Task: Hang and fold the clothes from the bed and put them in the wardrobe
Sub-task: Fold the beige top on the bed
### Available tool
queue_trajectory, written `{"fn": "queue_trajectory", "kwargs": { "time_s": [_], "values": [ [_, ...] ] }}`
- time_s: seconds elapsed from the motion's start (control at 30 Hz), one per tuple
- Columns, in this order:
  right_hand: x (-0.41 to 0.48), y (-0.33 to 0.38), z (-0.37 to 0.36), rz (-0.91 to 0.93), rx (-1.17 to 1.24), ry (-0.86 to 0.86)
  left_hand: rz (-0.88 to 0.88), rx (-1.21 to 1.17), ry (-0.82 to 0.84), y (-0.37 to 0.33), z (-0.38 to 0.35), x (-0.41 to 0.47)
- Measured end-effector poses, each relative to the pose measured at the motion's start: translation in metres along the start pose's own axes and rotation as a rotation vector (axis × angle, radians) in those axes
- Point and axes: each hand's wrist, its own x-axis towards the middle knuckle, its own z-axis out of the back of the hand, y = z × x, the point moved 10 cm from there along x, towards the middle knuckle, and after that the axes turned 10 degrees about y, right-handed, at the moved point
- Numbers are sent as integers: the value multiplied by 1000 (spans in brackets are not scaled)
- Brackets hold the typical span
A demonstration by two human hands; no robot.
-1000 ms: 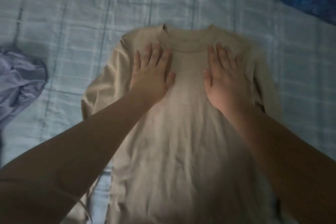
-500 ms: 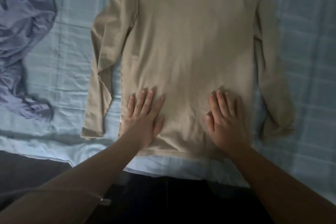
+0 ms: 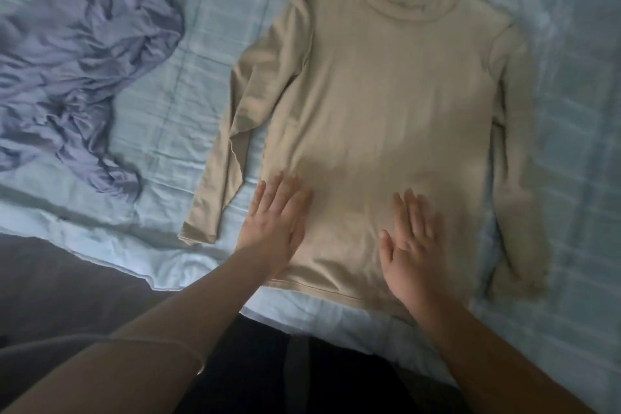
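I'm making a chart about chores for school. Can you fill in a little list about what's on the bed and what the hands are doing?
Surface: bed with a pale blue checked sheet
Main garment: beige long-sleeved top, laid flat, collar away from the person
Sleeves: both lying along the top's sides
Left hand: open, flat near the hem's left side
Right hand: open, flat near the hem's right side
Other garment: crumpled lilac cloth, to the left, apart from the top
Folding: not yet begun

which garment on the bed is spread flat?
The beige long-sleeved top, under both hands; the lilac garment to its left lies crumpled in a heap.
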Motion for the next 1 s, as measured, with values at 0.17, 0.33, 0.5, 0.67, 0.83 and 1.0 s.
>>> {"fn": "queue_trajectory", "kwargs": {
  "time_s": [0.17, 0.33, 0.5, 0.67, 0.83, 1.0],
  "values": [
    [38, 107, 23, 198, 114, 11, 403, -213, -176, 96, 48, -29],
    [78, 217, 24, 359, 135, 87, 666, -384, -71, 186, 42, -55],
    [110, 280, 14, 344, 175, 150, 630, -446, 193, 214, 18, -41],
    [129, 292, 19, 200, 177, 167, 481, -751, 260, 232, 45, -27],
    [156, 325, 40, 146, 336, 154, 425, -1062, 125, 298, 122, -17],
    [173, 379, 58, 85, 514, 22, 528, -1185, 37, 383, 163, -15]
  ]
}}
